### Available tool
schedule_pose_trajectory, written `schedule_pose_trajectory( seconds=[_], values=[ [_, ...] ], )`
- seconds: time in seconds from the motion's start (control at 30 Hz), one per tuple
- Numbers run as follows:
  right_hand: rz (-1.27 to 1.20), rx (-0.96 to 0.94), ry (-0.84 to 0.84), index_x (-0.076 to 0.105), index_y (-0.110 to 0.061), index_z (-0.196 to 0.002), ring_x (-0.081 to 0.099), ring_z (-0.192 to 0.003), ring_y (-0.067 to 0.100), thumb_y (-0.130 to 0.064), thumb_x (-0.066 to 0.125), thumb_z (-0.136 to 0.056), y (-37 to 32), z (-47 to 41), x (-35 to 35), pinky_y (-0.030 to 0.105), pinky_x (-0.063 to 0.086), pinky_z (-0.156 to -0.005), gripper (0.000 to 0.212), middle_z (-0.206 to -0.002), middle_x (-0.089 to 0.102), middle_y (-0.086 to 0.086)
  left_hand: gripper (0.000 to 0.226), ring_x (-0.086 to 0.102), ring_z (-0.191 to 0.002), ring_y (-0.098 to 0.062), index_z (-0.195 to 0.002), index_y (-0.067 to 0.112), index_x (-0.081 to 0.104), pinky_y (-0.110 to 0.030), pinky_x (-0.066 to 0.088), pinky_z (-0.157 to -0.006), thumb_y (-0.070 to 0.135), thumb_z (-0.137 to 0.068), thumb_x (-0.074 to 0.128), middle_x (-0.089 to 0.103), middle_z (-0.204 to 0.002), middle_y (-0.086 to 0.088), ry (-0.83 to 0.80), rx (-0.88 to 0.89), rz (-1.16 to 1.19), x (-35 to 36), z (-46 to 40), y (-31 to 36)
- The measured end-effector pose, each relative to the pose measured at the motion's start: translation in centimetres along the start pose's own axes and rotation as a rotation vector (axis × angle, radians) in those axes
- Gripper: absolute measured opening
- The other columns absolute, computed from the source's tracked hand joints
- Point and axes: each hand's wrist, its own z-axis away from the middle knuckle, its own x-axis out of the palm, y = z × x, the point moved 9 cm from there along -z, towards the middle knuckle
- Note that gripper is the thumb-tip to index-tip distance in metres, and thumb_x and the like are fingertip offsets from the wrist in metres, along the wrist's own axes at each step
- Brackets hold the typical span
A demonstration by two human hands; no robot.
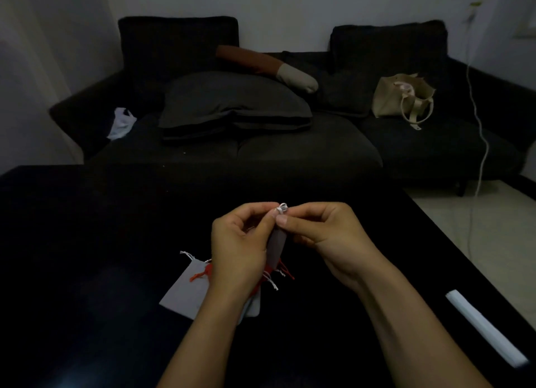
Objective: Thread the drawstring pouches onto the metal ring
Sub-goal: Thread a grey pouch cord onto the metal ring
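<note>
Threading under way, not finished. Both hands raised above the middle of the dark tabletop (87, 242), fingertips meeting. Left hand (240, 242) curled, pinching the top of a grey pouch (277, 248) that hangs down between the hands. Right hand (322, 231) curled, thumb and forefinger pinching the white drawstring loop (282, 208). Metal ring itself not made out; too dim and small to tell. Left to do: several pouches (185, 292) lying flat under the left wrist, toward the near edge, grey cloth, red and white cords splayed loose. How many are already on the ring, cannot tell
</note>
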Motion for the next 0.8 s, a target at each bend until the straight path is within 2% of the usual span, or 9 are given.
schedule_pose_trajectory(
  seconds=[0.07,0.13,0.33,0.53,0.7,0.8],
  values=[
    [0.022,0.004,0.024,0.074,0.003,-0.098,0.073,-0.093,0.032,-0.001,0.073,-0.08,0.1,0.0,0.0,0.038,0.059,-0.086,0.018,-0.092,0.075,0.02,0.013,0.071,-0.089,-0.003,-0.095,0.018,0.075,-0.011,0.052,-0.07,0.009,-0.089,0.067,0.076,-0.091,0.006,0.016,-0.006,-0.023,0.0,0.2,0.0],
    [0.018,0.004,0.048,0.075,0.002,-0.097,0.073,-0.093,0.031,-0.001,0.072,-0.081,0.2,0.0,0.0,0.041,0.058,-0.088,0.017,-0.092,0.076,0.018,0.013,0.071,-0.089,-0.003,-0.096,0.017,0.075,-0.012,0.053,-0.07,0.01,-0.09,0.066,0.076,-0.092,0.005,0.022,-0.005,-0.035,0.0,0.2,0.0],
    [0.035,-0.105,0.11,0.075,-0.007,-0.092,0.074,-0.087,0.02,0.005,0.072,-0.08,-0.7,-0.2,-0.8,0.031,0.06,-0.081,0.017,-0.089,0.077,0.01,0.012,0.072,-0.089,-0.005,-0.095,0.019,0.075,-0.014,0.054,-0.07,0.011,-0.09,0.067,0.076,-0.09,0.005,0.026,-0.027,-0.029,0.1,0.1,-0.3],
    [0.056,-0.183,0.042,0.066,-0.006,-0.11,0.07,-0.082,0.02,0.004,0.072,-0.08,-1.5,-0.4,-0.8,0.027,0.056,-0.08,0.032,-0.089,0.073,0.017,0.013,0.071,-0.09,-0.002,-0.096,0.019,0.075,-0.012,0.053,-0.073,0.012,-0.089,0.067,0.076,-0.092,0.006,0.01,-0.041,-0.021,0.0,0.0,-0.1],
    [-0.022,-0.175,-0.038,0.065,-0.009,-0.113,0.069,-0.079,0.012,0.004,0.066,-0.085,-1.2,-0.6,-0.5,0.017,0.051,-0.066,0.031,-0.088,0.071,0.009,0.012,0.072,-0.089,-0.007,-0.095,0.014,0.076,-0.015,0.053,-0.072,0.009,-0.088,0.068,0.077,-0.091,0.003,0.004,-0.015,0.003,0.1,-0.1,0.3],
    [-0.141,-0.115,-0.059,0.065,-0.011,-0.115,0.069,-0.082,0.016,0.001,0.063,-0.088,-0.7,-0.7,-0.3,0.021,0.054,-0.068,0.03,-0.094,0.071,0.009,0.013,0.072,-0.09,-0.007,-0.097,0.013,0.076,-0.014,0.053,-0.073,0.009,-0.09,0.066,0.077,-0.092,0.003,-0.019,-0.01,0.005,0.3,-0.1,0.4]
  ],
)
